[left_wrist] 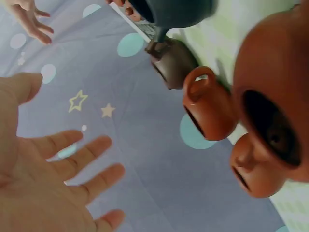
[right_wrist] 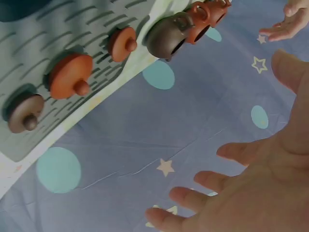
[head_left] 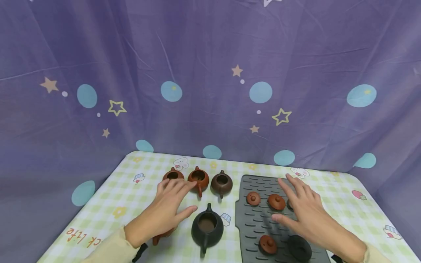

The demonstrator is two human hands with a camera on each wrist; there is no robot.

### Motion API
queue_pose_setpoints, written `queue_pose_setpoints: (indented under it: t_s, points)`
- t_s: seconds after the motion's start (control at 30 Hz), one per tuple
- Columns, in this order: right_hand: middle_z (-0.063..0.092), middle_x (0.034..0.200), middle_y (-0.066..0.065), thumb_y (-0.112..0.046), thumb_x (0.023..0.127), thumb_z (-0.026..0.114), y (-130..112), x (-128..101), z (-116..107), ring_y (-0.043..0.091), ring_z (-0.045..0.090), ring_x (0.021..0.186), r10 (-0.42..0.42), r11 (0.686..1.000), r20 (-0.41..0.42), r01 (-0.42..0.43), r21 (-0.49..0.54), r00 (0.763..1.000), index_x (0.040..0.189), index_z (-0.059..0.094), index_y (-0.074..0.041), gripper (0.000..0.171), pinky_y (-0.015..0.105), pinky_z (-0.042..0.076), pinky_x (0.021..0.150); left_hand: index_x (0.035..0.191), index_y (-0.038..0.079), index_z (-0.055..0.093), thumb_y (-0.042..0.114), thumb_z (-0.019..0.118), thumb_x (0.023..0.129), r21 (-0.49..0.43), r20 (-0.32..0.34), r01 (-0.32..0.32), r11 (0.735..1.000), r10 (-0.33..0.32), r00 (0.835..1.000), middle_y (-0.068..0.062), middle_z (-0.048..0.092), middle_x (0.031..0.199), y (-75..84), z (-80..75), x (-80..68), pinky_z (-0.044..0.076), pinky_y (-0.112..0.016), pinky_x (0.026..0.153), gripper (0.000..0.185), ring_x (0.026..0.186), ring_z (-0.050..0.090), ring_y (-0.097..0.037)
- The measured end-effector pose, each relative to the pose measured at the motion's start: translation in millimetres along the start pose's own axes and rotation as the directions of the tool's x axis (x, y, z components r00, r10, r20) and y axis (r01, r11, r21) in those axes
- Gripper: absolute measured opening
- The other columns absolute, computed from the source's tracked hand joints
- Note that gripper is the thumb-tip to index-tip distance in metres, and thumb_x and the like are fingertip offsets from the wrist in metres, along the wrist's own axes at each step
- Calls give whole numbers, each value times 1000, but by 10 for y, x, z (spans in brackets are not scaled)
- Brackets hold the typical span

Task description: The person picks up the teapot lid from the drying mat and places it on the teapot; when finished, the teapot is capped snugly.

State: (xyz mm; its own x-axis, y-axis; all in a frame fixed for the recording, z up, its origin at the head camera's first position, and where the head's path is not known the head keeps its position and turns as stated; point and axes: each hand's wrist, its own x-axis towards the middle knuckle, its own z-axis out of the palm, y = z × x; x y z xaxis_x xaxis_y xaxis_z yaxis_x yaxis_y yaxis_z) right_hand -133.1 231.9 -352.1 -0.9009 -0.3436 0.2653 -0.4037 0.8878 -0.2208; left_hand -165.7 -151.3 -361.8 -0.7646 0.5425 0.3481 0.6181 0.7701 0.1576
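My left hand point(head_left: 166, 206) hovers with spread fingers over the lidless teapots and holds nothing. Below it, a reddish-brown teapot point(left_wrist: 265, 63) is mostly covered by the hand in the head view. Two more reddish teapots point(head_left: 198, 179) and a dark brown teapot point(head_left: 222, 183) stand in a back row, while a black teapot point(head_left: 208, 228) sits nearer. Fingers spread, my right hand point(head_left: 304, 210) hangs over the grey mat, also holding nothing. Reddish lids point(head_left: 276, 202), a black lid point(head_left: 300, 248) and a brown lid point(right_wrist: 25, 115) lie there; the right hand partly hides the brown one.
The grey ridged mat point(head_left: 245, 219) covers the table's right-centre, to the right of the teapots. A checked tablecloth point(head_left: 108, 215) with printed flowers and cakes covers the table. Behind it hangs a purple curtain point(head_left: 210, 120) with stars and blue spots.
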Motion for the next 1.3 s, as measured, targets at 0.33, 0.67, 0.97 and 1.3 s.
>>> queue_pose_setpoints:
  t_s: [0.33,0.67,0.97,1.3]
  points:
    - [47,126,8,-47,77,75,129,-190,124,29,44,106,-87,995,-83,90,35,993,126,56,-18,60,49,36,75,133,16,53,53,66,82,-60,44,-87,994,90,995,1,53,127,-88,208,-50,25,-51,94,64,118,42,-20]
    - [48,117,-4,-27,73,82,251,-304,265,20,53,104,-106,989,-19,107,106,994,125,56,-19,59,35,50,73,130,16,57,44,79,69,-78,137,-62,995,72,988,5,57,119,-149,356,-104,28,-54,95,70,115,43,-20]
    - [51,107,-4,-20,77,78,517,-447,400,15,57,90,-107,975,126,80,208,986,120,60,-12,47,29,49,64,127,15,58,41,78,72,-101,173,-51,994,68,983,6,59,117,-149,440,-111,29,-53,93,65,109,46,-17]
    - [54,95,-8,-24,77,79,686,-567,505,10,59,84,-153,962,92,127,244,984,102,66,-18,29,29,50,62,126,12,60,40,78,72,-122,197,-36,992,60,979,6,60,115,-173,500,-110,27,-54,93,63,108,45,-16]
